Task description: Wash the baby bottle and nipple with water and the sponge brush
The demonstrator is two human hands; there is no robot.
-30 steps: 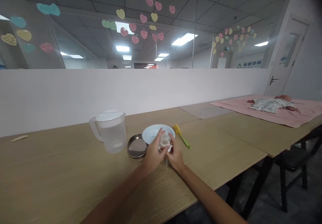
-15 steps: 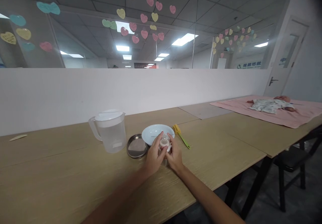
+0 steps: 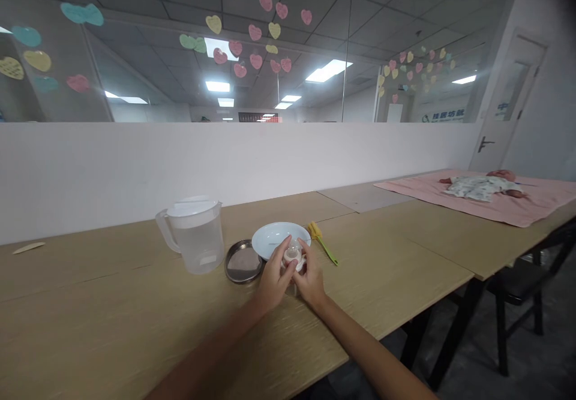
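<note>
Between both hands is a small white and clear piece (image 3: 293, 256), which looks like a baby bottle top with a clear teat. My left hand (image 3: 273, 277) wraps its left side, with the thumb on the front. My right hand (image 3: 311, 275) closes round the right side, fingertips near the clear tip. Just behind the hands lies a pale blue bowl (image 3: 265, 238). A round metal tray (image 3: 243, 261) rests left of them. To the right is a brush with a yellow head and green handle (image 3: 327, 251).
A clear lidded pitcher (image 3: 198, 241) stands left of the metal tray. On a pink cloth (image 3: 409, 190) at the far right lies a baby doll (image 3: 481, 187). The wooden table's front edge (image 3: 405, 312) runs diagonally at the right, with a dark chair (image 3: 517, 292) beyond.
The view has shifted very slightly, moving the scene a little to the left. Both hands keep hold of the bottle top, with hardly any change in their grip.
</note>
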